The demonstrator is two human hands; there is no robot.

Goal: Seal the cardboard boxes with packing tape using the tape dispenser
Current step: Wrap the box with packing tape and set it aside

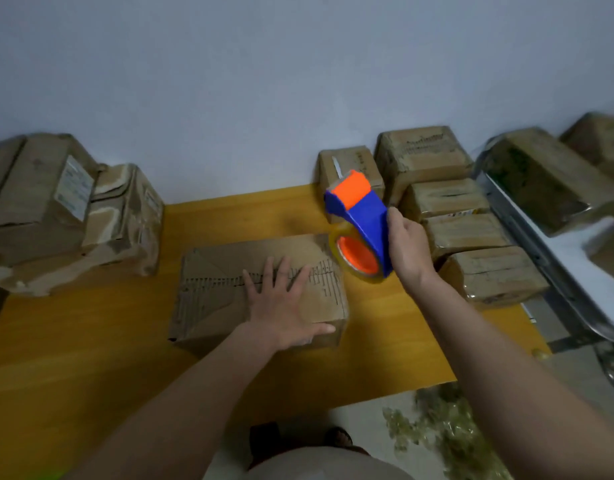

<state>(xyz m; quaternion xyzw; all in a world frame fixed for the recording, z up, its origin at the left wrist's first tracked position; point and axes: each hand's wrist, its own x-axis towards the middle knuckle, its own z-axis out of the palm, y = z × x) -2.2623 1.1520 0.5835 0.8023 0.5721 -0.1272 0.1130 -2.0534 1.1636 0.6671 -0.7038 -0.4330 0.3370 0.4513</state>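
Note:
A flat, worn cardboard box (215,289) lies in the middle of the yellow table (73,358). My left hand (281,306) presses flat on the box's right half, fingers spread and straight. My right hand (407,249) grips the handle of a blue and orange tape dispenser (359,216), held in the air just off the box's right end. A roll of clear tape (354,258) sits on the dispenser's lower part. No tape strip is visible on the box top.
Two large battered boxes (56,209) stand at the table's back left. Several tape-wrapped boxes (461,223) are stacked at the back right against the wall. A metal shelf (555,258) with more boxes runs along the right. Crumpled tape scraps (447,427) lie on the floor.

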